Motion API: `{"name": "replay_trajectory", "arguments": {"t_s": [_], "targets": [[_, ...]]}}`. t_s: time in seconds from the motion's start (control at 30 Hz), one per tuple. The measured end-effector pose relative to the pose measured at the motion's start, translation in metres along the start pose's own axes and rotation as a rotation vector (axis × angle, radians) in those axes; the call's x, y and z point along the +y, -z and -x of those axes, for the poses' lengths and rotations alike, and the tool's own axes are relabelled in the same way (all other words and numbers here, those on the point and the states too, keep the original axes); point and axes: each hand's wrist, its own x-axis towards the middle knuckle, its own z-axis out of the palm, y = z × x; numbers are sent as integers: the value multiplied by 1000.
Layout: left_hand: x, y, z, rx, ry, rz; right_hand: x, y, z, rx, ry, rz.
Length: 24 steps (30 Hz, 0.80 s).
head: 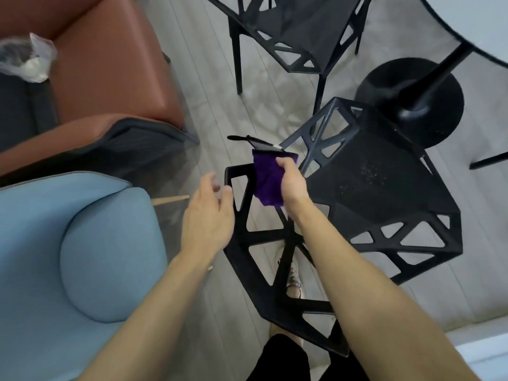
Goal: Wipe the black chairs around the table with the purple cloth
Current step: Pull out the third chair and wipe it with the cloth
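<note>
Two black chairs are in my view, and the purple cloth [268, 180] is bunched on the top rail of the nearer chair [371, 182], almost dead centre. My right hand [292, 181] holds it, fingers curled round the fabric and thumb on top, pressing it against the rail. The chair's open backrest runs from the cloth down toward 6 o'clock, and its speckled seat lies at 3 o'clock from the cloth.

My left hand [207, 215] sits just beside the rail's corner, at 9 o'clock from the cloth, fingers loose and holding nothing. It is blurred, so I cannot tell whether the thumb touches the frame.

At 12 o'clock stands the second black chair [297, 31], apart from the first. The pale round table [481, 28] fills the 1 o'clock corner, and its black round base [409, 105] rests on the floor just beyond the near chair's seat.

At 10 o'clock is a brown armchair [110, 64] with a crumpled plastic bag [27, 59] on its arm. A blue armchair [68, 243] takes up 8 o'clock. My shoe [294, 281] shows through the backrest at 6 o'clock.
</note>
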Motion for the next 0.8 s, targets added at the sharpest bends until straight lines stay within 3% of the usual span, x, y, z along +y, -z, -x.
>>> {"name": "replay_trajectory", "arguments": {"t_s": [0.13,0.27,0.4,0.5,0.6,0.7,0.8], "targets": [[15,-32,-7,-65,-97,-60,3,54,0,80,74,-215],[12,-38,-18,1,-46,-91,9,27,-39,41,150,106],[6,-43,-20,-7,-57,-118,61,2,-58,-159,277,513],[1,-42,-23,-2,-56,-119,87,38,-45,-212,245,617],[3,-42,-20,-10,-70,-121,116,94,-26,-230,62,773],[2,-43,-21,8,-84,-122,116,81,-24,-148,-26,674],[2,-43,-22,4,-85,-126,86,25,-47,-107,58,544]]}}
